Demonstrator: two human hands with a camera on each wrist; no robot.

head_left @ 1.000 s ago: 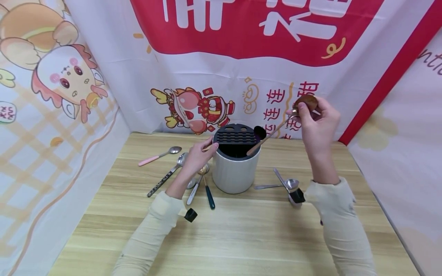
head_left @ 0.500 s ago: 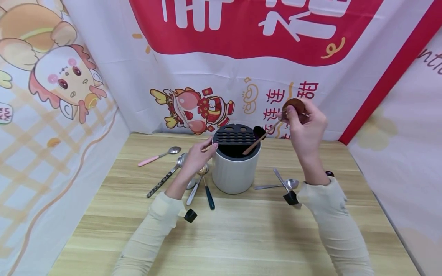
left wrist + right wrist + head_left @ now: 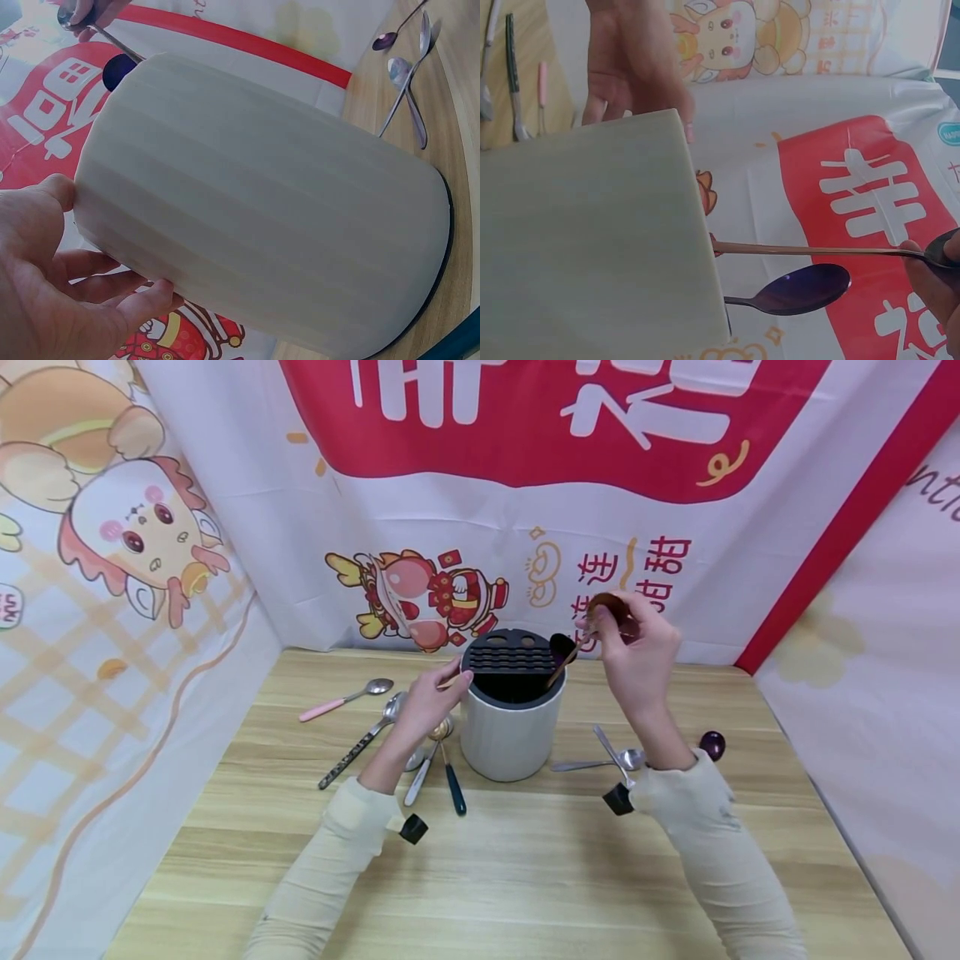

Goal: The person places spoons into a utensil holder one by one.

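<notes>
Copper-coloured spoon (image 3: 825,250) slants down, handle tip at the mouth of the white holder (image 3: 512,743) on the tabletop (image 3: 517,877); I can see the right hand (image 3: 639,656) pinching the spoon's bowl, while the left hand (image 3: 431,697) holds the holder's side near the rim.

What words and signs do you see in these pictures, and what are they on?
"连", sideways: red, on the back cloth.
"甜", sideways: same cloth.
"福", left wrist view: white, on the red patch.
"幸", probably: another big white character there.
"nti", cut off: right-hand cloth.
Teal tag, right wrist view: cut off, too blurred.
Speech bubble, left side: too small.
Other red writing: hidden or blurred.
White pot: none visible.
</notes>
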